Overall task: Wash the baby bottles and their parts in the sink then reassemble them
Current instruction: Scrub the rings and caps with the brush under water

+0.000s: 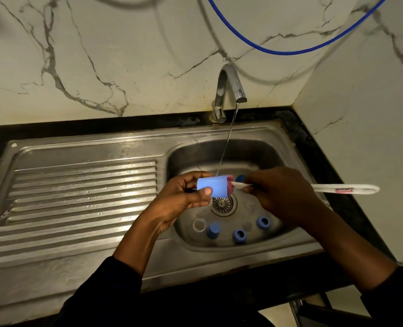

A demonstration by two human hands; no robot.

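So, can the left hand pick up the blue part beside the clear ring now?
Probably not yet: the left hand grips a blue cup. Nothing seems to block the way down to the blue part.

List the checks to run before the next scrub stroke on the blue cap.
1. The left hand grips the blue cap: ok.
2. The right hand pinches the brush: ok.
3. The pink brush head sits at the cap's mouth: ok.
4. The water stream from the tap reaches the cap: ok.
5. Inside of the cap clean: cannot tell.
6. The loose blue parts in the sink lie apart from the drain: ok.
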